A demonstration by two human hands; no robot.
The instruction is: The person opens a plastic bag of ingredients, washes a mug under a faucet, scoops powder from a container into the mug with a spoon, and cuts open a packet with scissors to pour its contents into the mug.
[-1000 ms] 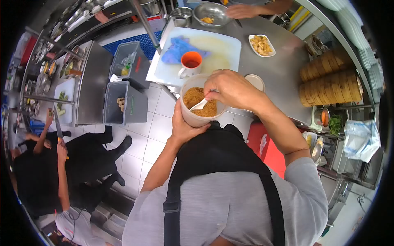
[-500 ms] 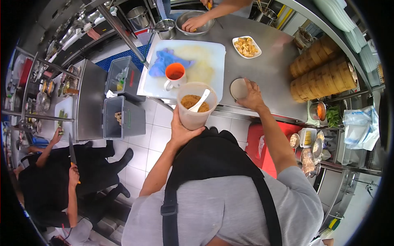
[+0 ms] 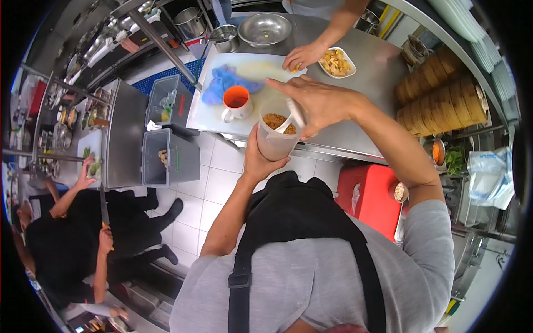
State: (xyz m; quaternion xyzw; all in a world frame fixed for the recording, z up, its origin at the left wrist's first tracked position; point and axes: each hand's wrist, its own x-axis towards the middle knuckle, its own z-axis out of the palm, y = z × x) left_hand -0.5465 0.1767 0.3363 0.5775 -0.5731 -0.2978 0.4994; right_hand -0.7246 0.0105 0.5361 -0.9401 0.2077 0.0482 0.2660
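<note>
My left hand [image 3: 265, 159] is wrapped round a translucent plastic tub [image 3: 276, 145] from below and the side. Inside the tub lies brown granular food [image 3: 275, 120], with a white spoon [image 3: 284, 125] standing tilted in it. At the tub's right rim, my right hand [image 3: 316, 102] grips a pale round lid [image 3: 296, 113], which is seen nearly edge-on. The right hand covers part of the tub's opening. Left of the tub, a white mug with an orange inside [image 3: 237, 111] stands on the white cutting board [image 3: 206, 119], beside a blue cloth [image 3: 222, 83].
A co-worker's hand [image 3: 304, 57] touches yellow pieces on the board. Behind are a metal bowl [image 3: 264, 30] and a white dish [image 3: 351, 69] of yellow chunks. Bamboo steamers [image 3: 444, 111] stand at right, a red bin [image 3: 371, 191] below. At left, another person holds a knife [image 3: 104, 208].
My right hand has lifted the lid off the steel table and brought it left to the tub. The tub moved slightly right. The co-worker's hand went from the metal bowl to the board.
</note>
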